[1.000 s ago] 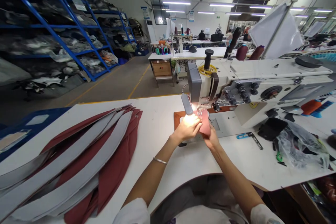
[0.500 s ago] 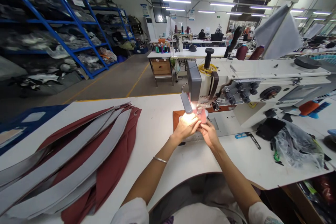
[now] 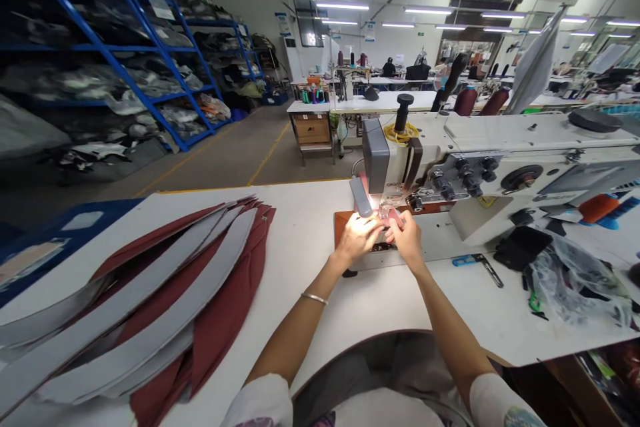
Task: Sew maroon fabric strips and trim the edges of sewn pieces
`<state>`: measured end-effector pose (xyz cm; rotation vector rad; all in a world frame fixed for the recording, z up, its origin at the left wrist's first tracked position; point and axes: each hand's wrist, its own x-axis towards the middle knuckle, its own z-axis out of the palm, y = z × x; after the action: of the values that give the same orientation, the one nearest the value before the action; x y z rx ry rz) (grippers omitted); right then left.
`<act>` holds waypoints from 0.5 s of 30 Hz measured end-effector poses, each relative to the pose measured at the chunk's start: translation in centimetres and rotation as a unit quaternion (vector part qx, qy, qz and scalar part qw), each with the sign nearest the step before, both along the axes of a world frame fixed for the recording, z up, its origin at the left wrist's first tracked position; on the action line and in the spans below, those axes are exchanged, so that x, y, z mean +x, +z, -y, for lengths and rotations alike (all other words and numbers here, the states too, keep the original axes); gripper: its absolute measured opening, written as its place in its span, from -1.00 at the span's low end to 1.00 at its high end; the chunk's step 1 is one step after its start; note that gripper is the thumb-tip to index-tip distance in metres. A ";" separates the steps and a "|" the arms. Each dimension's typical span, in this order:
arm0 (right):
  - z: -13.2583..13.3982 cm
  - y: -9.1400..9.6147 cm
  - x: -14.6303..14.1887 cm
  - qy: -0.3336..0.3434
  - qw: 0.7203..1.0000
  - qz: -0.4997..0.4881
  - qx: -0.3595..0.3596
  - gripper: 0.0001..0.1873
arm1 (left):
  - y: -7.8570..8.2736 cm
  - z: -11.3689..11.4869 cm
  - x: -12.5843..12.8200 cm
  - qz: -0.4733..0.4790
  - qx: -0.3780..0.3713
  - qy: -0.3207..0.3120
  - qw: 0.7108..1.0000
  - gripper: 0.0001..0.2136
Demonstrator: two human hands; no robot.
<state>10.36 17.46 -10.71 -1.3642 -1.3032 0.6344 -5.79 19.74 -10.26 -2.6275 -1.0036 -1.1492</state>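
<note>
A small reddish fabric piece (image 3: 395,217) lies under the needle area of the white sewing machine (image 3: 400,173), lit by a bright lamp. My left hand (image 3: 356,237) is closed at the piece's left side, its fingers pressed together by the presser foot. On the right, my right hand (image 3: 406,236) pinches the piece's edge between thumb and fingers. Both hands partly cover the fabric, so its full shape is hidden. An orange-brown plate (image 3: 341,221) sits beside the machine bed, left of my left hand.
Dark red and grey curved fabric panels (image 3: 200,280) are piled on the left of the white table (image 3: 300,213). A blue utility knife (image 3: 467,259) and a clear plastic bag (image 3: 575,280) lie to the right. Blue shelves (image 3: 135,80) stand behind at left.
My right hand has risen slightly and turned, now pinching the fabric's right edge. Less of the reddish piece shows. The whole view has shifted a little.
</note>
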 end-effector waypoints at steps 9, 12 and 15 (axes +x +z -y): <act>-1.3 0.0 0.3 -0.032 0.995 0.097 -0.007 -0.74 | 0.0 -1.6 0.3 0.059 -0.062 0.013 0.996 -0.77; -1.3 0.2 0.3 -0.036 0.993 0.116 -0.013 -0.74 | -0.2 -1.9 0.3 0.079 -0.069 0.009 0.994 -0.78; -1.0 0.5 0.4 -0.031 0.991 0.130 -0.020 -0.73 | -0.5 -1.7 0.4 0.091 -0.078 0.017 0.993 -0.78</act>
<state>10.73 18.48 -10.22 -1.5534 -1.4527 0.4528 -5.41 21.41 -10.74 -2.6476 -1.2146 -1.3773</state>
